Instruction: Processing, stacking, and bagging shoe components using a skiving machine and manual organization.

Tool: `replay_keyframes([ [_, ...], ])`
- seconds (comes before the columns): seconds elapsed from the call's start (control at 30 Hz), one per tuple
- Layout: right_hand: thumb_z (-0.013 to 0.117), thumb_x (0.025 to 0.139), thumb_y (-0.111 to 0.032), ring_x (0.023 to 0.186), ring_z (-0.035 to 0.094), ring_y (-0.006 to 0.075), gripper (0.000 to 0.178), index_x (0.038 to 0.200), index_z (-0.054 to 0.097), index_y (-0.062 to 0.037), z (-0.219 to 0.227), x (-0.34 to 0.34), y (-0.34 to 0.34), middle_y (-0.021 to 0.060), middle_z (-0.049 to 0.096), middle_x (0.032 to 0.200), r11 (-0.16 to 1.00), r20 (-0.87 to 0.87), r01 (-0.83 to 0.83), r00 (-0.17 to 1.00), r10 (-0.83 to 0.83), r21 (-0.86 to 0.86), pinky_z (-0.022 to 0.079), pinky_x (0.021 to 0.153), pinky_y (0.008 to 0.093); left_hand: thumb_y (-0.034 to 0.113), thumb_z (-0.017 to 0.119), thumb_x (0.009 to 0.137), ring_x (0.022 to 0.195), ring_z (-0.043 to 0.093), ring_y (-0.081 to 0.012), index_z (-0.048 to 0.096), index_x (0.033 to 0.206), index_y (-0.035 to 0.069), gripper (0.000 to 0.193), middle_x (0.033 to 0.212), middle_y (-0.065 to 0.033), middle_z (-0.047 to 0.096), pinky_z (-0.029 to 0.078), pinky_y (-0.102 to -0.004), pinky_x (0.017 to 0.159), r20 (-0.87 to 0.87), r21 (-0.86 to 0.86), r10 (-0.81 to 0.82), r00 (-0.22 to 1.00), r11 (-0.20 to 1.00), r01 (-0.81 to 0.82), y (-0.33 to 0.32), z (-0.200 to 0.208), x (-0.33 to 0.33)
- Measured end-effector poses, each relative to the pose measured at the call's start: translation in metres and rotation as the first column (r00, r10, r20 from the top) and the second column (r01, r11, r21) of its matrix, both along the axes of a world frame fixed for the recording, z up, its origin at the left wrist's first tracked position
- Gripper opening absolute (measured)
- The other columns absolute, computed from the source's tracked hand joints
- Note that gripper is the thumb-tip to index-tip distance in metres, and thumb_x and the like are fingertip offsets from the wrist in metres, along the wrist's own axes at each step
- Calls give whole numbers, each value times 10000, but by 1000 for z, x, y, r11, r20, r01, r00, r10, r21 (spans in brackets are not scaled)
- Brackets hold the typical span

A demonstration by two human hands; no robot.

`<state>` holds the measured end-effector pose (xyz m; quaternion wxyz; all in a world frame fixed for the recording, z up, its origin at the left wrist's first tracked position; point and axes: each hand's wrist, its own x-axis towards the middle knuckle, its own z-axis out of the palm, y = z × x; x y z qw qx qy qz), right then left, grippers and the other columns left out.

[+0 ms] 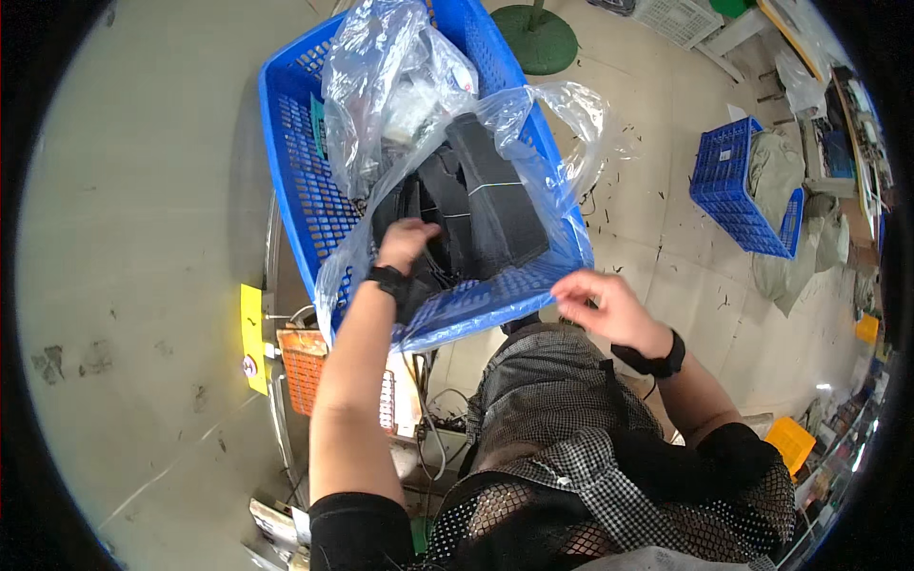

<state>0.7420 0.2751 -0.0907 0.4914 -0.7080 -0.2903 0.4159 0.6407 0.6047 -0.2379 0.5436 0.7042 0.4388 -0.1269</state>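
Observation:
A clear plastic bag (367, 143) lines a large blue plastic basket (293, 181). Inside it lie several black fabric pieces (500, 205), some bundled with thin light-coloured ties. My left hand (407, 245) reaches into the bag at the left edge of these pieces. One finger points right over the dark fabric; the other fingertips are mostly hidden. At the basket's near right corner is my right hand (600, 303), its thumb and forefinger apart. Those fingertips are close to the bag-covered rim, and I see nothing held between them.
A pale wall (152, 238) runs along the left. An orange crate (303, 366) and cables sit below the basket. On the right, another blue crate (738, 181) holds grey-green cloth. A round green base (535, 40) stands beyond. Dark scraps litter the tiled floor (657, 228).

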Motion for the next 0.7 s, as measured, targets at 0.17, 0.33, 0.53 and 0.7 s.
replay_keyframes([
  [0.17,742,790,-164,935,598,193,341,1085,632,-35,29,84,48,85,640,1042,943,624,306,714,-317,130,474,836,305,212,798,669,1077,543,-306,582,1205,102,588,1164,-144,589,442,-382,947,-107,847,-289,951,475,239,57,49,-39],
  [0.33,752,757,-219,863,610,287,355,1052,656,-46,14,134,102,113,667,955,947,965,246,105,-239,207,486,788,328,241,708,761,992,604,-318,631,1023,110,303,1033,-161,643,464,-421,915,-443,755,-314,840,375,538,66,59,-67],
  [0.53,649,886,-191,669,580,133,208,910,670,14,26,142,104,18,660,755,907,261,371,872,-414,199,457,649,247,306,558,903,788,628,-435,624,851,98,224,799,-220,649,513,-504,680,-107,847,-28,994,521,106,75,69,-79],
  [0.7,595,934,-157,666,505,20,170,893,672,-11,64,126,99,-41,622,774,869,104,380,897,-430,317,396,591,192,245,597,910,631,642,-315,626,873,19,231,690,-166,637,495,-403,596,95,832,-1,996,549,-79,92,90,-118],
])
